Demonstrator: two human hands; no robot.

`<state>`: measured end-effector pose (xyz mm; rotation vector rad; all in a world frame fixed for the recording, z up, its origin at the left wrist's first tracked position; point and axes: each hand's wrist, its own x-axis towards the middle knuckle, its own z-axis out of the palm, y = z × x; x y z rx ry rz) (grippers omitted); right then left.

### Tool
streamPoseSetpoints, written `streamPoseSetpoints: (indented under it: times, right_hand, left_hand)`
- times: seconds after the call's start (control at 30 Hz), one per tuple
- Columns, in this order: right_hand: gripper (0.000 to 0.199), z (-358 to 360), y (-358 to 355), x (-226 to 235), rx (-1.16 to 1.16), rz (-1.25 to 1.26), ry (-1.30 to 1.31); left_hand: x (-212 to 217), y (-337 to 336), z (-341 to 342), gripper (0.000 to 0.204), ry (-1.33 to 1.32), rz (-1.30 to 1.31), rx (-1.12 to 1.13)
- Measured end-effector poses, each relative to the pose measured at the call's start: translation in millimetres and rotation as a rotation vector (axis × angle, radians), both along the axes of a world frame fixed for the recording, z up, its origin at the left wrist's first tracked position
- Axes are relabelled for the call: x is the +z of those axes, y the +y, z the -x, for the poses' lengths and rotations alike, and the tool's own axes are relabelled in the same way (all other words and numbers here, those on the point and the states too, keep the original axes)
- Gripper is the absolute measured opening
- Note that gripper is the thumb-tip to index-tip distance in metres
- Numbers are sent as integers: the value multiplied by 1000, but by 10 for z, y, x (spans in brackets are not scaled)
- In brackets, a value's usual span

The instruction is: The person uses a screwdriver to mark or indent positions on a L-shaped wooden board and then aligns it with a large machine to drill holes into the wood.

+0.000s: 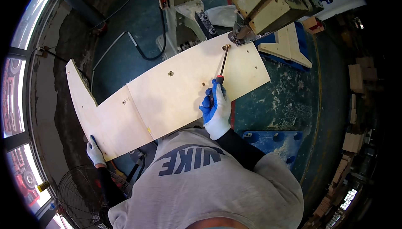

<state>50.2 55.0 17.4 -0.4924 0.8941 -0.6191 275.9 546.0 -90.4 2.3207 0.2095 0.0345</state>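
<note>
I am looking down past my grey sweatshirt (201, 183), and I am taking the plywood panel (167, 95) as my landmark. At the panel's near corner my left hand (95, 151), in a white glove, is pinching the edge, the grip clamped on the wood with the thumb lying on top. Just beyond my chest, over the panel's near edge toward its right end, my right hand (215, 107), in a blue and white glove, is wrapping its grip tight round the red-and-black handle of a screwdriver (222, 65). The shaft is running away from me across the panel's face, and its tip is sitting at a brass-coloured fitting (226, 46) close to the panel's far edge. Several small holes are showing across the face. Beyond the far edge, a cream-coloured machine head (268, 5) is hanging over the panel's top right corner. To the right of the panel, a blue jig (274, 139) is lying on the dusty green floor (293, 91). Below the panel's left end, a wire fan guard (79, 191) is showing.
</note>
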Motion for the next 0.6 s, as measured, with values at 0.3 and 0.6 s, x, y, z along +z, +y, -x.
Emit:
streamPoseSetpoints:
  times: [0.3,0.6]
  right_hand:
    - [43,-271,25,161,146,-94,-32]
    - [34,-1110,-338,308,-82,-308,-715]
  left_hand:
    - [26,-14,29,55,17,-11,2]
    - [104,-111,147,54,-3,-37,9]
